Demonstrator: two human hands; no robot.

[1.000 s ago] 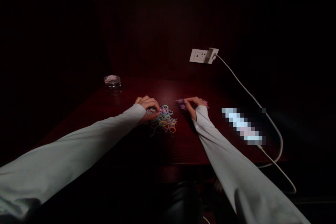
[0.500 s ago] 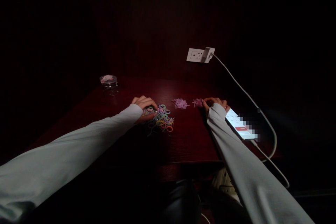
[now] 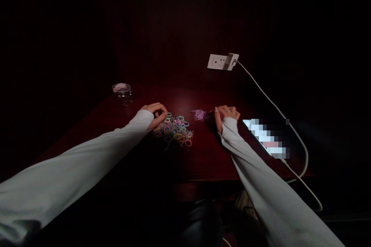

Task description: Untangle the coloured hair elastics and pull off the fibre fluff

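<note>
A loose heap of small multicoloured elastic hair ties (image 3: 176, 130) lies on the dark red table. At its upper left edge, my left hand (image 3: 152, 115) is closed, thumb and index finger meeting at the tips. A green tie shows right beside those fingertips, but I cannot make out what is between them. My right hand (image 3: 227, 115) rests low on the table with curled fingers and the thumb toward the left. Just left of it sits a small pile of thin purple strands (image 3: 199, 114). Dim purple bits reach toward the right thumb, and whatever those fingers hold is hidden.
A smartphone (image 3: 265, 137) lies right of my right hand, its white charging cable (image 3: 268, 98) looping up to a wall socket (image 3: 217, 62). At the back left stands a clear round container (image 3: 121, 89). The table's front edge (image 3: 203, 180) runs below the heap.
My right hand has moved left, off the phone's edge, and the second purple clump has shifted toward the first. My left hand has drawn slightly back to the left, uncovering more hair ties.
</note>
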